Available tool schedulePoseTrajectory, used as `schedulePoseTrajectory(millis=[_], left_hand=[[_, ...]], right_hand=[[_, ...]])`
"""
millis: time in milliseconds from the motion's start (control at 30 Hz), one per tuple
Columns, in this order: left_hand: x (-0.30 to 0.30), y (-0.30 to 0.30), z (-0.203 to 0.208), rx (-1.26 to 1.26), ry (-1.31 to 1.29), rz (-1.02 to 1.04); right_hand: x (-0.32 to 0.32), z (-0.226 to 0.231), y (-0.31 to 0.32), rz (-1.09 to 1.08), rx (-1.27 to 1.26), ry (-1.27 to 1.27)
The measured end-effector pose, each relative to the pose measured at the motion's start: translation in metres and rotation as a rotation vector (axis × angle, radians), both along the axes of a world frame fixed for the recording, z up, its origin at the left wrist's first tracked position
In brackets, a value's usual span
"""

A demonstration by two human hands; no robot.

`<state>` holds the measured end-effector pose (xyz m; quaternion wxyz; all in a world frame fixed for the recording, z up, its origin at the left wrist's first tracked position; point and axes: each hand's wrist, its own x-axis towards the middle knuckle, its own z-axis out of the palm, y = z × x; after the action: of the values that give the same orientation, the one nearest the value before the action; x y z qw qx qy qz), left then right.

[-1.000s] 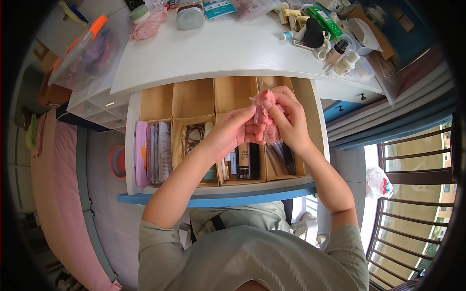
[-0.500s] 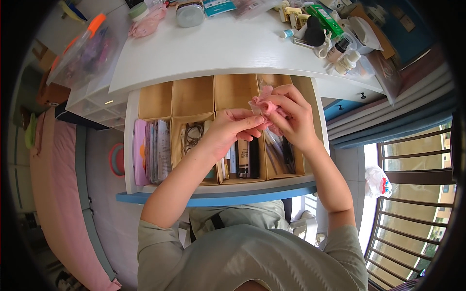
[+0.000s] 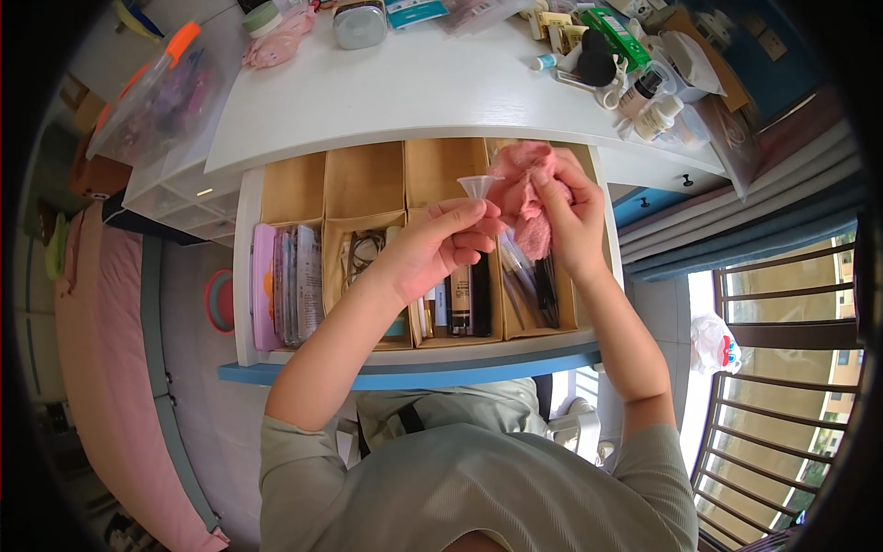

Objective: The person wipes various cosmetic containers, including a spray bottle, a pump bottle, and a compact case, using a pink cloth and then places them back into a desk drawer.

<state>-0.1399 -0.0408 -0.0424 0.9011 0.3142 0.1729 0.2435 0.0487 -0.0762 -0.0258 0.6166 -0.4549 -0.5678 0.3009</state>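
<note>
- I can see the left hand (image 3: 440, 241) pinching a small clear funnel (image 3: 475, 187), its other fingers loosely curled
- The right hand (image 3: 577, 219) grips a crumpled pink cloth (image 3: 532, 213) just beside the funnel
- Both are above the open drawer (image 3: 405, 372), partly hiding its contents; pens (image 3: 526, 287) show below the cloth
- Beyond lies the white worktop (image 3: 414, 92)
- The forearms (image 3: 354, 317) angle inward, bringing the hands close together

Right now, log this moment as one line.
left hand: holding clear funnel | right hand: holding pink cloth | position: over open drawer
</note>
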Motion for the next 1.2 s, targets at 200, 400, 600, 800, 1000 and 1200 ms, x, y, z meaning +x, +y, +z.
schedulePoseTrajectory(millis=[200,400,600,800,1000,1200], left_hand=[[0.001,-0.002,0.008,0.093,0.135,0.046],[0.000,-0.003,0.017,0.361,0.333,0.028],[0.005,-0.006,0.019,0.605,0.695,0.294],[0.001,-0.002,0.015,0.643,0.575,0.321],[-0.006,0.000,0.025,0.188,0.173,-0.061],[-0.003,0.000,0.019,0.355,0.328,-0.009]], right_hand=[[0.006,0.013,-0.006,0.089,0.069,-0.282],[0.011,0.008,-0.001,0.221,0.080,-0.456],[-0.004,0.009,-0.006,-0.007,0.191,-0.799],[-0.008,0.004,-0.006,0.012,0.089,-0.539],[0.005,-0.002,0.002,0.113,0.174,-0.397],[0.008,0.006,-0.003,0.120,0.121,-0.515]])
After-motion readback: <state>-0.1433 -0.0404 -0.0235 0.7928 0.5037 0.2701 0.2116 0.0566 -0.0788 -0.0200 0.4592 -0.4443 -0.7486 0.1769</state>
